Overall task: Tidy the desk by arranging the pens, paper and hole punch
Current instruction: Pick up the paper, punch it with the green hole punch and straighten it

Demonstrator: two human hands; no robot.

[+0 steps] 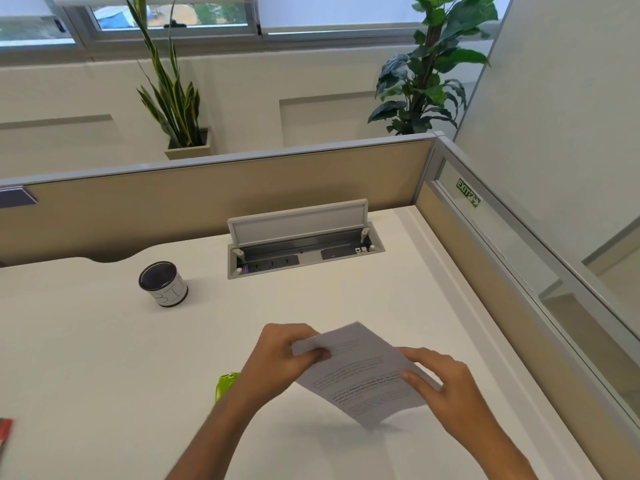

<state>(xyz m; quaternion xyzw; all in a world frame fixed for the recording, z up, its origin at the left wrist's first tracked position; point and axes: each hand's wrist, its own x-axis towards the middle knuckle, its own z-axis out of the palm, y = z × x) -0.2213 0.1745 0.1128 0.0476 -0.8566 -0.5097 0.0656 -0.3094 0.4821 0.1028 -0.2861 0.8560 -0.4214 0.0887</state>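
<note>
Paper (360, 372) is hanging above the bench (104, 358), with the left hand (280, 358) pinching its top corner and the right hand (446, 386) pinching its side edge, probably squaring the sheets before laying them down.

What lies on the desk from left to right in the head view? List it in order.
red object at the edge → labelled black cup → green object → left hand → printed paper → right hand; the paper is held above the desk.
</note>
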